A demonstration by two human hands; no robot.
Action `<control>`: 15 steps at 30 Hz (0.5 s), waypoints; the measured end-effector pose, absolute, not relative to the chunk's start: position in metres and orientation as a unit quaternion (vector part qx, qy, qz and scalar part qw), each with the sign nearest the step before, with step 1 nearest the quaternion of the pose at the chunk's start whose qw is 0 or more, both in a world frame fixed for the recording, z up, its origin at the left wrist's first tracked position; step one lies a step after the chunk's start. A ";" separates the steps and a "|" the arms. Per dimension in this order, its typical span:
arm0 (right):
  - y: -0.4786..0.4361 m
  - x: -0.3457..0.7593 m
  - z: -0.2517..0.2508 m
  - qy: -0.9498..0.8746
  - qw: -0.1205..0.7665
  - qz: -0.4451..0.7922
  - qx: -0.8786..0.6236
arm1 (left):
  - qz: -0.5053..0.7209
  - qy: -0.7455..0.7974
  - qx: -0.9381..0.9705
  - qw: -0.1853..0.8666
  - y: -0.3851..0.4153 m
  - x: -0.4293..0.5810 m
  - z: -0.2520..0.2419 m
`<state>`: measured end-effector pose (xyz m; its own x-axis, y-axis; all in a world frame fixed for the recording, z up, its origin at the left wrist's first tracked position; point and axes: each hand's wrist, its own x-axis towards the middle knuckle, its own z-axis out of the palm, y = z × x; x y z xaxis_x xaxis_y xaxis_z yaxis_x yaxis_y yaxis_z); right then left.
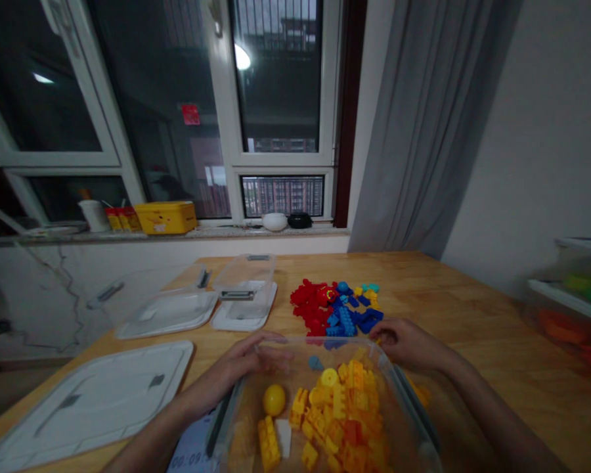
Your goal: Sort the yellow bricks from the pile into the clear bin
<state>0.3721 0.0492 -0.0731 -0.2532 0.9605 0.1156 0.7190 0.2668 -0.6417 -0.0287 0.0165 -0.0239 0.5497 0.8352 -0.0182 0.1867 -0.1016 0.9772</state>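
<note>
A clear plastic bin (398, 387) stands at the near edge of the wooden table (473, 315). It holds several yellow and orange toy bricks (339, 407) and a yellow ball (274, 399). My left hand (249, 361) rests on the bin's far left rim, fingers curled over it. My right hand (406, 341) is at the far right corner of the bin, fingers closed by the blue bricks; I cannot make out what they hold. Just beyond the bin lies a pile of red bricks (311, 305) and blue bricks (349, 318).
A large white lid (93, 401) lies at the near left. Two smaller lids (170, 314) and a small clear box (246, 279) lie farther back. A yellow box (166, 217) and a cup (94, 215) stand on the windowsill. Shelves with coloured items (581, 309) are at the right.
</note>
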 end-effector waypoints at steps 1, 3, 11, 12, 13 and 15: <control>0.049 0.372 -0.072 -0.749 0.269 0.247 -0.553 | 0.290 0.374 0.678 0.563 0.017 -0.029 -0.024; 0.050 0.370 -0.069 -0.729 0.317 0.275 -0.540 | 0.290 0.369 0.670 0.575 0.018 -0.029 -0.026; 0.041 0.366 -0.044 -0.613 0.523 0.395 -0.441 | 0.300 0.355 0.680 0.567 0.019 -0.031 -0.029; 0.038 0.365 -0.042 -0.600 0.534 0.415 -0.427 | 0.300 0.357 0.682 0.564 0.019 -0.031 -0.029; 0.035 0.365 -0.041 -0.588 0.541 0.438 -0.412 | 0.301 0.360 0.682 0.561 0.018 -0.030 -0.028; 0.029 0.364 -0.040 -0.573 0.540 0.487 -0.377 | 0.302 0.362 0.679 0.563 0.017 -0.029 -0.027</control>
